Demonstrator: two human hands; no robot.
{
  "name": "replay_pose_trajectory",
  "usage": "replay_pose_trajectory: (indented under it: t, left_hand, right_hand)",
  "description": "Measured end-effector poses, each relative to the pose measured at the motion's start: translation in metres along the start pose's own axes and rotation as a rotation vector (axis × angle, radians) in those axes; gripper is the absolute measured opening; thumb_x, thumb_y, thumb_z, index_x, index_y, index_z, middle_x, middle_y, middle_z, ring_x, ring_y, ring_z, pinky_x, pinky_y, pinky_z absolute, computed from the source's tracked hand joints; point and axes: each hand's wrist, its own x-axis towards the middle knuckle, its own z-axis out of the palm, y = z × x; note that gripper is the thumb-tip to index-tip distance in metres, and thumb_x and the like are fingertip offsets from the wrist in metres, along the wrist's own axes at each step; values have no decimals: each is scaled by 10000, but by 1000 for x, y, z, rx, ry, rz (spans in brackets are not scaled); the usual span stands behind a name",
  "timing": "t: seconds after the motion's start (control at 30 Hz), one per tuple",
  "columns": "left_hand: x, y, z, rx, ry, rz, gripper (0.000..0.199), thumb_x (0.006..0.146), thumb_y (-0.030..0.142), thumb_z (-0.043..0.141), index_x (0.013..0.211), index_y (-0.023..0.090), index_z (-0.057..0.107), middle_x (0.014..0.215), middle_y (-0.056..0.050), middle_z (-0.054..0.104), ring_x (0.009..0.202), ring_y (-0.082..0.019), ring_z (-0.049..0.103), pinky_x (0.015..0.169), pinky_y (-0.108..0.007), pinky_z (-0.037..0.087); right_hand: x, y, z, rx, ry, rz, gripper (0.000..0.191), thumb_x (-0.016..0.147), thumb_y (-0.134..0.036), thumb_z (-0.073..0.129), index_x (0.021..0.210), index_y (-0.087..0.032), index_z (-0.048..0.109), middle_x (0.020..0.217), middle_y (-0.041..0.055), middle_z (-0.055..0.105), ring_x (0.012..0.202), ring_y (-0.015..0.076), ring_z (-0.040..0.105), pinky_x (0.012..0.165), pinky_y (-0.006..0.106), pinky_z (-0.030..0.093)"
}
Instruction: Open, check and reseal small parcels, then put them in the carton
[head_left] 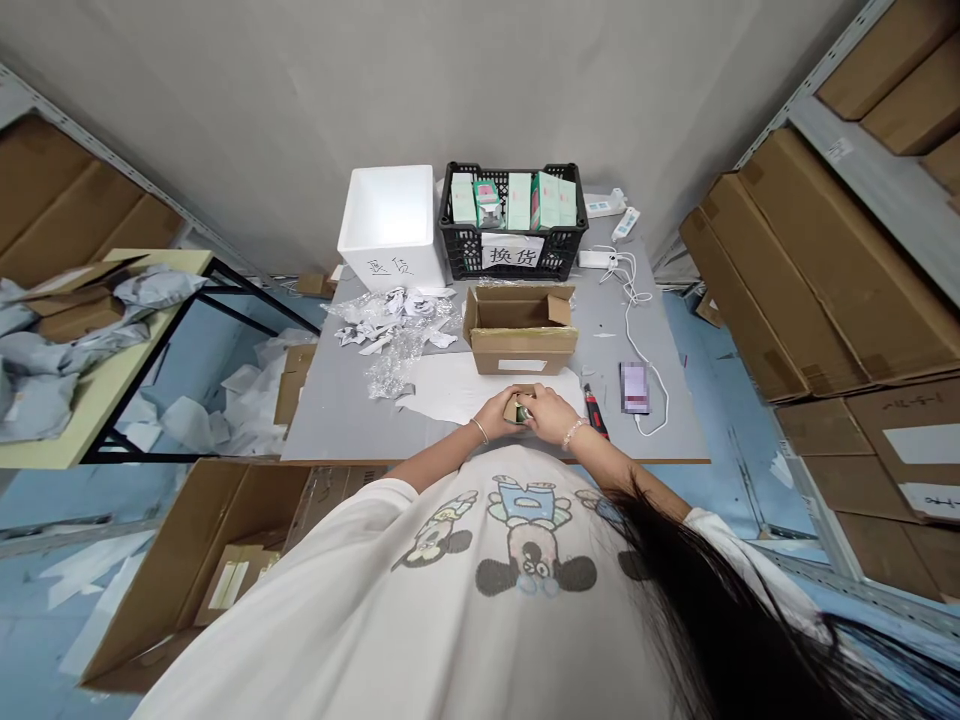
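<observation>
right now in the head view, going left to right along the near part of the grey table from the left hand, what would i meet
Left hand, small brown box between the hands, right hand, red-and-black cutter, phone.

Phone (635,388) on white cable (665,395); parcels (161,286) on yellow table (112,400)

A parcel stockroom: cartons (795,260) stand on shelves (862,145) right of the bench (345,420), grey mailing bags (34,405) left of it.
</observation>
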Motion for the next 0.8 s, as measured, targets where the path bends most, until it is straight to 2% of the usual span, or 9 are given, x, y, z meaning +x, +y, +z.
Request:
replay_pose_trajectory:
  t: [0.13,0.33,0.43,0.5,0.57,0.63,0.7,0.73,0.8]
  left_hand:
    - [-4,-5,1,-4,16,-25,790,615,304,798,1307,203,431,1319,-108,573,1186,-259,577,1025,-412,448]
    - [-5,-8,4,22,-13,-10,795,622,232,763,1341,202,425,1312,-115,573,1179,-262,578,1020,-413,452]
    - [-6,-12,2,21,-3,-16,834,608,250,786,1352,204,412,1329,-122,560,1200,-272,566,1036,-427,439]
    - [-8,-15,0,22,20,-23,864,605,300,814,1357,202,400,1338,-133,551,1217,-284,555,1043,-439,431]
    - [-12,-18,-3,26,51,-35,937,604,351,833,1391,198,347,1352,-149,536,1229,-294,548,1037,-446,434]
    - [-17,-20,-5,28,88,-62,1064,596,368,846,1449,205,231,1377,-168,511,1232,-299,548,1021,-451,445]
    - [-22,-20,-5,19,125,-81,1159,596,361,853,1475,215,113,1400,-187,486,1247,-298,540,1014,-454,450]
    - [-25,-20,-4,12,144,-86,1163,605,357,850,1471,220,85,1412,-195,474,1262,-295,529,1011,-455,454]
    - [-30,-19,0,-15,182,-79,1090,641,352,833,1435,226,97,1449,-214,432,1302,-286,494,993,-447,471]
  right_hand:
    - [0,-5,5,-27,2,38,401,812,-238,675,1206,-250,598,1160,160,505,999,321,541,818,411,444]
    - [2,-21,22,-66,76,203,417,838,-278,667,1241,-209,584,1147,201,509,1010,342,516,844,463,431]
    - [1,-18,23,-44,98,115,491,820,-314,685,1284,-219,555,1167,186,522,1047,336,498,885,462,424]
    - [-3,-9,20,30,140,33,540,828,-318,662,1338,-232,508,1177,163,532,1048,317,503,898,447,429]
    - [-9,3,20,130,259,36,504,865,-295,590,1352,-224,484,1195,153,531,1064,303,508,915,444,432]
    - [-15,16,25,257,442,152,450,884,-296,534,1317,-182,496,1215,169,519,1079,298,511,931,459,433]
    - [-19,27,37,426,574,314,420,882,-337,516,1258,-149,520,1180,179,534,1013,283,547,893,464,463]
    - [-21,31,45,517,592,364,398,882,-355,505,1220,-147,540,1143,169,553,955,264,567,859,452,483]
    - [-23,34,59,667,552,361,338,885,-365,486,1139,-169,591,1077,130,582,872,223,587,799,406,512]
